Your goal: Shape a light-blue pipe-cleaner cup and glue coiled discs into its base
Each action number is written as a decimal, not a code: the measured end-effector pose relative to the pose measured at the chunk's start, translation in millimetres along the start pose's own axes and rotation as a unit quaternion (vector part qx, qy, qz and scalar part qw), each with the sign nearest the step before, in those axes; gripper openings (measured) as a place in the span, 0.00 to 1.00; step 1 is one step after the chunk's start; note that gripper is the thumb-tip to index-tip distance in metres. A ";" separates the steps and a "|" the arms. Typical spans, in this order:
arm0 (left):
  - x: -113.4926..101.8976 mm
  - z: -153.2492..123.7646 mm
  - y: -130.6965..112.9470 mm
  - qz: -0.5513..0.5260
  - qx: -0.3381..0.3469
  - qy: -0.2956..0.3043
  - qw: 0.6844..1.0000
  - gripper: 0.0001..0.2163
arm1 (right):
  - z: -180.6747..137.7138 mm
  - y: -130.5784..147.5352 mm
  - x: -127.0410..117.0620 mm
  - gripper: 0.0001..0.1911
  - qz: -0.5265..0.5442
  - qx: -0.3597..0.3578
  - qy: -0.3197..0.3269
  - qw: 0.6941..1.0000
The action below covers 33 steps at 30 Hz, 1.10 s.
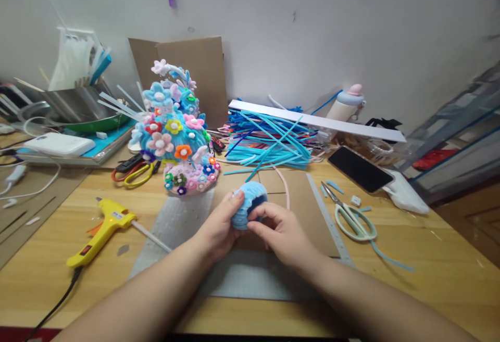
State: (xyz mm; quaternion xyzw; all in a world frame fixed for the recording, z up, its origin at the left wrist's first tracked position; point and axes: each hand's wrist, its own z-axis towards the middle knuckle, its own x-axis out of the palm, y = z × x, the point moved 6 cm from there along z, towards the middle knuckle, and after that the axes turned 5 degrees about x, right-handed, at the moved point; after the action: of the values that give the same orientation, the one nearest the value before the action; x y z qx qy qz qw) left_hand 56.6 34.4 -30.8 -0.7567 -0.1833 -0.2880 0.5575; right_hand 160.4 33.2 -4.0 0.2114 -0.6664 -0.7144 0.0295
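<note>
Both my hands meet over a brown cardboard sheet (300,196) at the middle of the wooden table. My left hand (219,227) wraps its fingers round the left side of a fuzzy light-blue pipe-cleaner piece (248,204). My right hand (279,230) pinches the same piece from the right with thumb and fingertips. Behind them stands a blue pipe-cleaner ornament (174,134) covered in small coloured flowers. A pile of blue pipe cleaners (269,139) lies at the back.
A yellow glue gun (101,230) lies at the left with its cord running off the front edge. Pale-green scissors (351,217), a metal ruler (328,217) and a black phone (359,169) lie right. Red-and-yellow scissors (135,173) and clutter sit back left.
</note>
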 end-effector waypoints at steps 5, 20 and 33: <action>2.0 1.3 6.3 0.018 -0.003 0.025 1.000 0.22 | 0.4 -13.6 11.3 0.08 0.113 0.116 0.045 0.986; 5.1 1.4 -15.5 -0.049 0.109 -0.024 0.993 0.26 | 1.4 -19.8 14.5 0.17 0.278 0.119 0.080 0.950; -0.5 0.3 -9.5 0.039 0.096 -0.041 0.994 0.27 | 1.3 -19.4 13.0 0.16 0.328 0.141 0.063 0.932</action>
State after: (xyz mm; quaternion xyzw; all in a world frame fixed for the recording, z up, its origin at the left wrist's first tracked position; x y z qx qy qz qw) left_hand 50.6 37.6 -24.2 -0.7177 -0.2029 -0.2159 0.6302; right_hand 152.8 32.3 -26.2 0.0273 -0.7893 -0.5487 0.2741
